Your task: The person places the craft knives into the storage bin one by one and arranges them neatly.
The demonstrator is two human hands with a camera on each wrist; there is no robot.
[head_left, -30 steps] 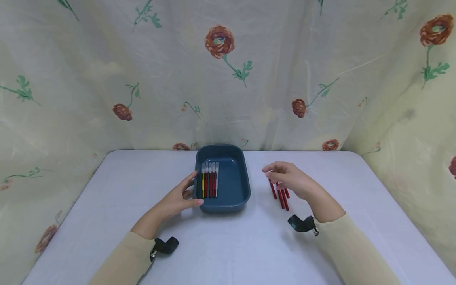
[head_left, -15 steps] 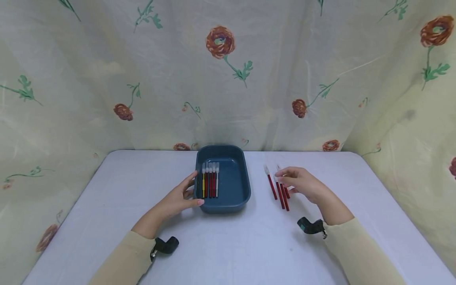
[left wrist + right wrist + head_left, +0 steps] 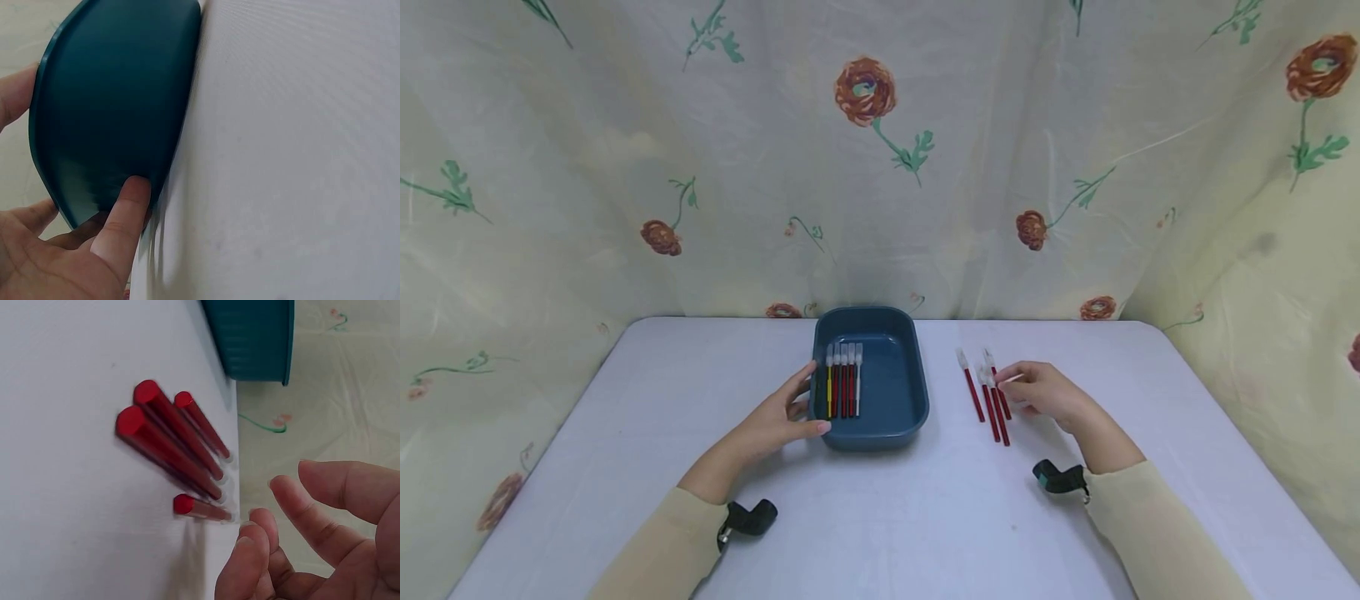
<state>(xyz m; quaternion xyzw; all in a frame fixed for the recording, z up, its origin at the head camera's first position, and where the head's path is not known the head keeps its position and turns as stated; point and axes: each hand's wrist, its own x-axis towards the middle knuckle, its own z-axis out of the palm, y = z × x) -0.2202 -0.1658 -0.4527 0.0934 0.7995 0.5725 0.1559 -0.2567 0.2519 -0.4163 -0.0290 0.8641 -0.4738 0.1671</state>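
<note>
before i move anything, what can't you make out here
Inside of the tray, left wrist view: hidden by its outer wall.
Tray, right wrist view: cut by the top edge.
Caps of the red pens, right wrist view: blurred, small.
Whether the right hand touches a pen, head view: overlap hides it.

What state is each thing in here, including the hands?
Tray: upright on the table, open-topped
Tray pens: lying side by side, apparently capped
Four red pens: lying on the table, apparently capped
Left hand: fingers spread, touching the tray
Right hand: at the red pens, holding nothing visible
</note>
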